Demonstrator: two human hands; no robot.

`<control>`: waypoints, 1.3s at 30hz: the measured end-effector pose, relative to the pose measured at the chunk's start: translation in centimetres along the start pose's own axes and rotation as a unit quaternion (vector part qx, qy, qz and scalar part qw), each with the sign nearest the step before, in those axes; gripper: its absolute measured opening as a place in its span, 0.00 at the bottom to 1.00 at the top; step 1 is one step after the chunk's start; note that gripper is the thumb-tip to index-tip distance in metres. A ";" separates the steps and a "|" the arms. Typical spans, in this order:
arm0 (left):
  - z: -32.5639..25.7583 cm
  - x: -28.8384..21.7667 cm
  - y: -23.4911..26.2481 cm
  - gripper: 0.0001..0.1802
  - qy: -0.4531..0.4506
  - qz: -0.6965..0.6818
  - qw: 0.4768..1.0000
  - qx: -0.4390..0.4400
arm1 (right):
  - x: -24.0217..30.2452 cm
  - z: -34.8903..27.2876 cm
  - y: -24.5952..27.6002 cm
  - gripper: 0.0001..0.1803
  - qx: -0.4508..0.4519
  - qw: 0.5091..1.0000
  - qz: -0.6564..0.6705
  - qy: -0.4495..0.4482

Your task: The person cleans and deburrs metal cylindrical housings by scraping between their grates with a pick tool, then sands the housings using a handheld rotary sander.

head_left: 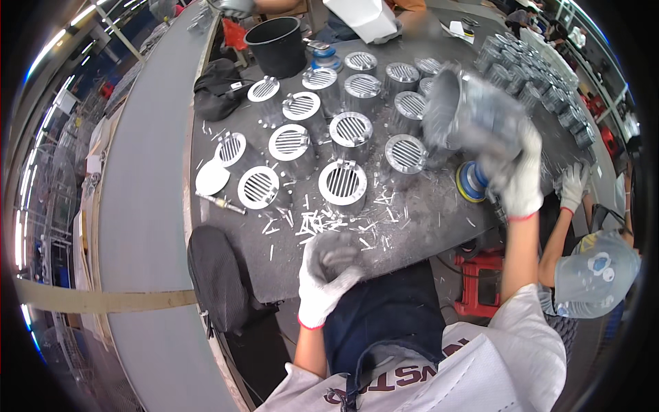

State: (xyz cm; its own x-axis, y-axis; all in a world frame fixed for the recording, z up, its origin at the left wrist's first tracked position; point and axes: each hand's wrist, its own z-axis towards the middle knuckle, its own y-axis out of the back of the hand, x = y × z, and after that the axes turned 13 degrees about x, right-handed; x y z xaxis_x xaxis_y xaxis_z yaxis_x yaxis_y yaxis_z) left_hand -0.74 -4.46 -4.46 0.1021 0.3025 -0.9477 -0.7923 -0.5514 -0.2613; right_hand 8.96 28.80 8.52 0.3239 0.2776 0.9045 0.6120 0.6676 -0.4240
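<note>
My right hand point(522, 175), in a white glove, is raised over the right side of the table and grips a shiny metal cylinder point(477, 113). The cylinder is tilted and blurred, its wide end toward the left. My left hand point(329, 271), gloved too, hovers at the near table edge with fingers loosely bent and thumb apart, nothing visible in it. Just beyond it lie scattered white strips point(319, 223). Several metal cylinders with round slotted grille tops point(343, 182) stand upright farther back. Below my raised right hand rests a blue and yellow round-pad sander point(471, 180).
A black bucket point(276, 48) stands at the far left, a blue round tool point(325, 57) beside it. A white disc point(213, 178) and a slim metal tool point(221, 202) lie at the left edge. More cylinders point(528, 69) crowd the far right. Co-workers sit opposite and at right.
</note>
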 end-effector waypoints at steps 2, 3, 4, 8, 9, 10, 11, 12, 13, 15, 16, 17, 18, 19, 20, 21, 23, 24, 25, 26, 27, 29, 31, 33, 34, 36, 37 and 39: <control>-1.1 1.4 0.1 0.38 0.037 -0.093 0.994 -0.051 | 3.3 3.0 1.5 0.33 -0.122 0.971 -0.190 0.082; -1.2 1.9 -0.1 0.37 0.048 -0.105 0.992 -0.051 | 5.3 5.0 3.8 0.36 -0.115 0.952 -0.275 0.074; -1.3 2.4 -0.5 0.36 0.058 -0.116 0.990 -0.052 | 7.2 7.3 6.7 0.39 -0.106 0.926 -0.357 0.063; -1.7 3.6 -0.3 0.29 0.091 0.027 0.995 -0.028 | 6.7 17.8 13.9 0.52 -0.204 0.842 -0.493 0.074; -1.4 3.4 -0.7 0.26 0.082 0.013 0.995 -0.047 | 6.7 20.1 16.1 0.55 -0.223 0.766 -0.599 0.073; -1.0 3.8 -0.7 0.26 0.074 0.006 0.997 -0.036 | 7.7 22.9 20.2 0.56 -0.200 0.743 -0.634 0.073; -1.5 4.2 -0.2 0.25 0.084 0.013 0.995 -0.043 | 6.4 24.4 19.7 0.55 -0.194 0.724 -0.660 0.044; -1.9 4.3 -0.1 0.25 0.094 0.018 0.994 -0.048 | 5.6 25.4 19.2 0.55 -0.190 0.701 -0.687 0.016; -1.8 4.4 -0.2 0.25 0.078 0.040 0.994 -0.058 | 4.7 26.5 18.6 0.56 -0.196 0.678 -0.708 -0.013; -1.8 4.4 -0.5 0.25 0.086 0.048 0.993 -0.068 | 3.8 28.2 18.7 0.59 -0.157 0.655 -0.732 -0.100; -1.7 4.5 -0.6 0.25 0.095 0.050 0.992 -0.072 | 3.3 29.2 19.1 0.60 -0.134 0.645 -0.742 -0.128; -1.5 4.6 -0.8 0.25 0.094 0.046 0.992 -0.075 | 2.8 30.1 19.6 0.61 -0.109 0.635 -0.749 -0.154; -1.5 4.7 -0.9 0.25 0.096 0.048 0.991 -0.074 | 1.6 31.0 20.1 0.60 -0.072 0.612 -0.769 -0.168; -1.5 4.6 -1.0 0.24 0.102 0.057 0.989 -0.091 | 0.0 31.5 19.9 0.58 -0.022 0.637 -0.752 -0.167; -1.5 4.6 -1.1 0.24 0.108 0.065 0.986 -0.108 | -1.3 31.9 19.8 0.57 0.026 0.660 -0.732 -0.166; -1.3 4.7 -1.3 0.23 0.114 0.084 0.983 -0.115 | -1.3 32.8 20.6 0.55 0.017 0.646 -0.748 -0.152; -0.2 4.8 -1.7 0.23 0.103 0.116 0.983 -0.097 | 2.0 34.8 23.6 0.55 -0.030 0.630 -0.764 -0.134; -0.4 4.6 -1.8 0.23 0.097 0.157 0.978 -0.094 | 2.5 35.3 24.7 0.55 -0.058 0.619 -0.775 -0.116; -0.9 4.1 -1.5 0.22 0.121 0.201 0.965 -0.116 | 1.0 34.9 22.4 0.54 -0.126 0.634 -0.752 -0.129; -0.8 4.4 -1.3 0.22 0.123 0.199 0.965 -0.115 | 1.8 34.9 23.2 0.54 -0.189 0.593 -0.768 -0.149; -1.0 4.6 -1.3 0.22 0.127 0.176 0.969 -0.119 | 2.3 34.9 23.9 0.55 -0.222 0.570 -0.773 -0.165; -0.8 4.7 -1.4 0.22 0.135 0.136 0.973 -0.128 | 2.8 36.2 26.7 0.57 -0.254 0.540 -0.782 -0.180; -0.4 4.8 -1.3 0.22 0.135 0.141 0.973 -0.122 | 3.2 38.3 29.7 0.65 -0.209 0.556 -0.781 -0.194; -0.2 4.2 -1.3 0.22 0.155 0.161 0.967 -0.126 | 2.3 39.8 30.4 0.68 -0.210 0.605 -0.740 -0.209; 0.0 4.2 -1.4 0.22 0.155 0.157 0.967 -0.131 | 2.6 40.4 30.8 0.71 -0.224 0.649 -0.694 -0.219; 0.0 4.3 -1.4 0.22 0.150 0.178 0.965 -0.123 | 2.0 40.9 31.3 0.73 -0.253 0.646 -0.695 -0.191; -0.1 4.5 -1.2 0.22 0.154 0.178 0.964 -0.126 | 2.0 41.0 31.4 0.72 -0.264 0.648 -0.682 -0.212; -0.3 4.9 -1.1 0.22 0.150 0.183 0.963 -0.131 | 1.5 40.8 31.5 0.69 -0.304 0.633 -0.681 -0.208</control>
State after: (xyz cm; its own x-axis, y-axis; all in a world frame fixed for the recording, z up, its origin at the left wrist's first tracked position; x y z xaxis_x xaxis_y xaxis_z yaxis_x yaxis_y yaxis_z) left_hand 0.82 -2.64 -8.91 0.0465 -0.1660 -0.9850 -0.6332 -0.7676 0.0995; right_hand -0.73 78.45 -1.62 -0.9434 -0.0269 0.3306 0.3246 0.1297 0.9369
